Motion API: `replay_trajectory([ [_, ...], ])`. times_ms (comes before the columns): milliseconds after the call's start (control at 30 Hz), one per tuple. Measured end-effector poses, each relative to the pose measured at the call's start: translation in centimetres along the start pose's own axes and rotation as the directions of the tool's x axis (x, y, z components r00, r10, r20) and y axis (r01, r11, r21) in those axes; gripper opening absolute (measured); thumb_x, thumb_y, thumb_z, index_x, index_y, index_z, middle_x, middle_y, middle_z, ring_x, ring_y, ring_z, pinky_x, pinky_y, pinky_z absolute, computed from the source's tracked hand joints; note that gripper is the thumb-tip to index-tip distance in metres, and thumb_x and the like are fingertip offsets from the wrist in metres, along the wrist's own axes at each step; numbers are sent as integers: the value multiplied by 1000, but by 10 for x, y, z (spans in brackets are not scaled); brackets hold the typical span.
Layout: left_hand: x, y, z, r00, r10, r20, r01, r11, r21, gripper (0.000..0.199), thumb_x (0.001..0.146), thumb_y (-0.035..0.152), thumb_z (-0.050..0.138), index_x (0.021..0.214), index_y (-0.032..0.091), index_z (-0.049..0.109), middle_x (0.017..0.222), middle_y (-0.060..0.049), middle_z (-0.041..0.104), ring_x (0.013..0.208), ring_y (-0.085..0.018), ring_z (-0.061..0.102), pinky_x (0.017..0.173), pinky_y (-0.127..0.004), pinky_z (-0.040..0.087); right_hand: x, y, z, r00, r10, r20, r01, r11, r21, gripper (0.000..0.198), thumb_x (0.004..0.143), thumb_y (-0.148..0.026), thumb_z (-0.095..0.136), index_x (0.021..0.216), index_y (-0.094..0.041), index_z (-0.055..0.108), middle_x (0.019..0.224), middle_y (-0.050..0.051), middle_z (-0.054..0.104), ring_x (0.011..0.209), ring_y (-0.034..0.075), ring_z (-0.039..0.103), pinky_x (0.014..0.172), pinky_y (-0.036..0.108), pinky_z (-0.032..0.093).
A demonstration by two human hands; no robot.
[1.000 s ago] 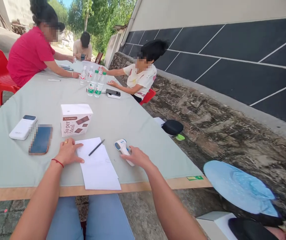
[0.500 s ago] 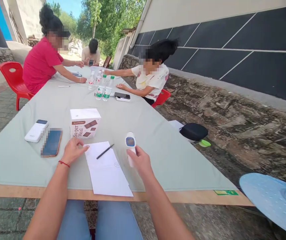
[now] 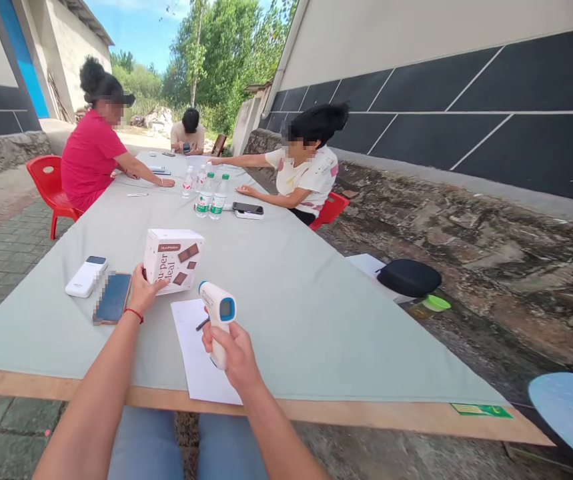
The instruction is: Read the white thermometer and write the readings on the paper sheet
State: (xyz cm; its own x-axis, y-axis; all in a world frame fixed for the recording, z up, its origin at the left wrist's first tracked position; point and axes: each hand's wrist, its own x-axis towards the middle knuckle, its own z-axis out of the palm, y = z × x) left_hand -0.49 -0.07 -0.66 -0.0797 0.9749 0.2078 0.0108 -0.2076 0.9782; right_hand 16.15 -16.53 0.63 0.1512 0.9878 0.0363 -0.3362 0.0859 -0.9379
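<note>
My left hand [image 3: 147, 291] is closed round the lower left corner of a white and brown box [image 3: 179, 257] printed with chocolate bars. The box stands tilted slightly on the cloth. In my right hand [image 3: 233, 353] is a white and blue infrared thermometer [image 3: 219, 310], gripped by its handle, its small screen facing me and its front end toward the box. Below it lie sheets of white paper [image 3: 191, 360]. A black pen [image 3: 202, 324] on the paper is mostly hidden by my right hand.
A phone [image 3: 113, 298] and a white power bank [image 3: 86, 276] lie left of the box on the cloth-covered table [image 3: 341, 333]. Water bottles [image 3: 211, 197] and a stacked phone [image 3: 249, 208] stand farther off. Three people sit round the far part. A black case [image 3: 409, 278] is beyond the right edge.
My left hand has moved from the paper's edge onto the box and turned it a little. My right hand has brought the thermometer up and left, over the paper, toward the box.
</note>
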Motion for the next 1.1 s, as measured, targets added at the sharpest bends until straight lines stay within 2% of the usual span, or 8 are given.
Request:
replay_trajectory([
  [100, -30, 17, -10, 994, -108, 36, 110, 991, -76, 73, 55, 37, 88, 117, 17, 55, 116, -12, 66, 108, -29, 63, 92, -43, 50, -14, -11, -6, 999, -36, 5, 36, 999, -40, 34, 74, -50, 68, 71, -18, 56, 58, -1, 53, 54, 12, 45, 54, 27, 37],
  [167, -57, 24, -18, 977, -161, 143, 186, 966, -178, 67, 60, 40, 86, 116, 16, 58, 118, -13, 67, 107, -30, 64, 92, -43, 50, -24, -17, -7, 998, -53, 15, 54, 997, -59, 34, 76, -50, 67, 72, -18, 58, 59, 0, 54, 55, 13, 46, 54, 27, 38],
  [233, -84, 28, -26, 956, -224, 190, 265, 937, -226, 66, 61, 41, 86, 116, 15, 60, 119, -14, 68, 106, -31, 65, 90, -42, 51, -35, -18, -5, 998, -49, 26, 51, 996, -68, 33, 78, -50, 65, 75, -18, 60, 60, 0, 55, 56, 14, 47, 54, 28, 39],
  [300, -107, 26, -31, 946, -267, 182, 302, 931, -205, 65, 62, 43, 85, 115, 14, 62, 118, -14, 69, 105, -31, 65, 89, -41, 51, -45, -16, 1, 999, -33, 42, 36, 996, -76, 31, 80, -48, 64, 75, -18, 61, 61, 0, 55, 57, 14, 47, 56, 28, 40],
  [400, -128, 17, -37, 957, -255, 141, 272, 956, -115, 64, 62, 46, 84, 115, 14, 64, 116, -13, 71, 106, -31, 65, 88, -39, 51, -54, -8, 12, 998, 9, 57, -4, 997, -79, 30, 80, -48, 63, 75, -18, 59, 60, -1, 55, 57, 13, 47, 57, 28, 39],
  [667, -131, 6, -43, 966, -158, 204, 154, 987, 36, 62, 69, 48, 78, 118, 16, 63, 113, -11, 72, 104, -29, 65, 88, -38, 51, -40, 2, 37, 998, 55, -36, -59, 990, -125, 30, 76, -47, 61, 66, -21, 51, 53, -3, 52, 52, 12, 44, 54, 26, 36],
  [833, -132, 8, -43, 972, -124, 199, 118, 992, 40, 63, 68, 47, 78, 120, 16, 61, 115, -11, 71, 106, -29, 64, 89, -38, 51, -35, 5, 41, 995, 55, -77, -73, 967, -245, 29, 75, -48, 62, 68, -21, 52, 50, -4, 53, 51, 13, 46, 54, 26, 37],
  [1100, -131, 4, -43, 975, -126, 181, 125, 992, 18, 62, 65, 45, 81, 118, 18, 63, 113, -9, 71, 104, -28, 65, 89, -37, 51, -34, 7, 43, 992, 81, -99, -104, 961, -255, 27, 75, -46, 59, 68, -21, 52, 49, -5, 52, 49, 13, 45, 54, 26, 36],
])
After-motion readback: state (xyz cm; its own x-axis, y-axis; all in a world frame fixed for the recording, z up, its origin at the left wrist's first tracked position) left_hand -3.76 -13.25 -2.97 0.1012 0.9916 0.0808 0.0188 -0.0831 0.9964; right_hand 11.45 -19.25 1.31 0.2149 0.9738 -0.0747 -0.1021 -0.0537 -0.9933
